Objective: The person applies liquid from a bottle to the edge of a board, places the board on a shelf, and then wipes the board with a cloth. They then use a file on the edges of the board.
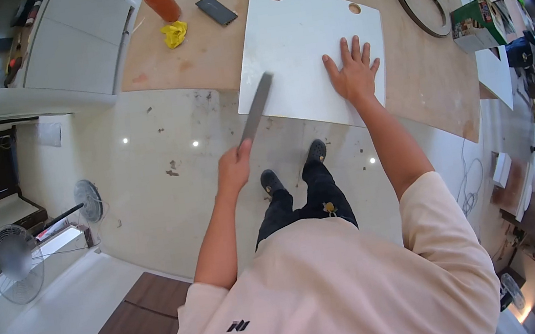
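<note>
My left hand [235, 169] is closed around the near end of a long flat grey tool that looks like a file [257, 110]. The tool's far end is over the lower left part of a white panel [295, 50], near its edge; whether they touch is unclear. The panel has two round holes near its far edge and lies on a brown table [430, 86], its near edge at the table's edge. My right hand [354, 77] lies flat on the panel's right side, fingers spread.
An orange bottle [159, 2], a crumpled yellow item [175, 34] and a dark phone [216, 11] are at the table's left. Right are a ring-shaped coil [422, 4] and a green box [478, 24]. Fans [16, 264] stand left; a cable [469, 183] lies right.
</note>
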Tool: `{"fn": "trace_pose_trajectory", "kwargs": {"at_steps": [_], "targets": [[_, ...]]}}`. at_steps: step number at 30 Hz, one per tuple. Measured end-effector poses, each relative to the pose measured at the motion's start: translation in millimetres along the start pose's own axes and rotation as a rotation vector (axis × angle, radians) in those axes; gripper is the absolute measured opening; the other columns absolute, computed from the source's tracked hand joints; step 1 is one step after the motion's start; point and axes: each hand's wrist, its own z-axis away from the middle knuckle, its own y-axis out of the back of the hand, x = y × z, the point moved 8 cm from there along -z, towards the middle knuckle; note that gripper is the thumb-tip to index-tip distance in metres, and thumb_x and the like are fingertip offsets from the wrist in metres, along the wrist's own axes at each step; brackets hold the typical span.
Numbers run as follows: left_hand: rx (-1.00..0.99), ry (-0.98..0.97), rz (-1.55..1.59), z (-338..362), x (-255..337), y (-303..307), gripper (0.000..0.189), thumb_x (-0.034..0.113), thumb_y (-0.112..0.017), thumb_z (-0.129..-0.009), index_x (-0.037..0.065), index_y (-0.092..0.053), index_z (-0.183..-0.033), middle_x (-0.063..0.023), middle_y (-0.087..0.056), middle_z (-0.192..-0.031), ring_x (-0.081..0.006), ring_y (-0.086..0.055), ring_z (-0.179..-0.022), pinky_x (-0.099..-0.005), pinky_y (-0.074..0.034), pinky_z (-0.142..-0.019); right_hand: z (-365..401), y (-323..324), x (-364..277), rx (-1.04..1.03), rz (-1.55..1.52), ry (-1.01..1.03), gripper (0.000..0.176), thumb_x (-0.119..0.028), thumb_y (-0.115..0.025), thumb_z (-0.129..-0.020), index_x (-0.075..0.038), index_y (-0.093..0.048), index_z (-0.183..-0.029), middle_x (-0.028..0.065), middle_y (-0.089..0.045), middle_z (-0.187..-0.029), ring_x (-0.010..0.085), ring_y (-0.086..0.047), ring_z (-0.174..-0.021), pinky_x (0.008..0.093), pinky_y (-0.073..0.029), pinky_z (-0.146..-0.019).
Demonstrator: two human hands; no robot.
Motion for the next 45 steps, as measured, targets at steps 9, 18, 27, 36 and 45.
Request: {"fn": "trace_pose_trajectory", "kwargs": {"at_steps": [9,18,27,36,45], "targets": [[-0.073,0.012,0.087,-25.0,51.6,-11.1,0.06,0.054,-0.054,-0.098,-0.002,-0.058,-0.075,-0.0094,-0.052,-0.056,-0.0202,-0.054,-0.045,-0.0366,-0.045,-0.044,2.4,3.9,-0.3,-0.012,-0.007,-0.003,0.08,-0.067,-0.034,-0.096,-0.016,-0.029,-0.157,0.0138,-0.018,-0.165,0.0386,-0.008,-0.153,0.062,-0.004,-0.119],[-0.093,0.14,0.143,-9.4,23.6,7.1,0.061,0.054,-0.055,-0.097,-0.002,-0.058,-0.075,-0.0075,-0.052,-0.057,-0.018,-0.053,-0.045,-0.0333,-0.046,-0.042,-0.2,0.9,-0.3,-0.011,0.03,-0.015,0.08,-0.067,-0.034,-0.096,-0.016,-0.028,-0.158,0.0131,-0.018,-0.165,0.0381,-0.008,-0.153,0.0621,-0.005,-0.119],[-0.063,0.203,0.102,16.6,-0.6,28.7,0.06,0.054,-0.053,-0.098,-0.003,-0.059,-0.078,-0.0097,-0.053,-0.058,-0.0189,-0.055,-0.045,-0.0345,-0.047,-0.043,0.7,1.6,0.0,-0.017,0.029,-0.01,0.081,-0.068,-0.033,-0.096,-0.016,-0.027,-0.158,0.0136,-0.017,-0.166,0.0383,-0.008,-0.153,0.0616,-0.005,-0.12],[-0.069,0.143,0.075,7.7,39.0,16.5,0.061,0.053,-0.052,-0.099,-0.003,-0.056,-0.073,-0.0094,-0.051,-0.055,-0.0195,-0.055,-0.042,-0.0345,-0.046,-0.043,0.5,3.8,-0.7,-0.025,-0.001,0.005,0.081,-0.067,-0.034,-0.096,-0.015,-0.028,-0.158,0.0144,-0.017,-0.165,0.0392,-0.008,-0.153,0.0625,-0.005,-0.119],[-0.088,0.104,0.168,-15.9,62.6,-4.3,0.06,0.054,-0.051,-0.099,0.001,-0.053,-0.07,-0.0057,-0.048,-0.052,-0.0168,-0.052,-0.04,-0.0332,-0.043,-0.039,4.0,5.4,0.4,-0.016,-0.04,-0.002,0.081,-0.068,-0.036,-0.095,-0.016,-0.029,-0.158,0.0146,-0.018,-0.165,0.0377,-0.009,-0.153,0.0611,-0.004,-0.12]]}}
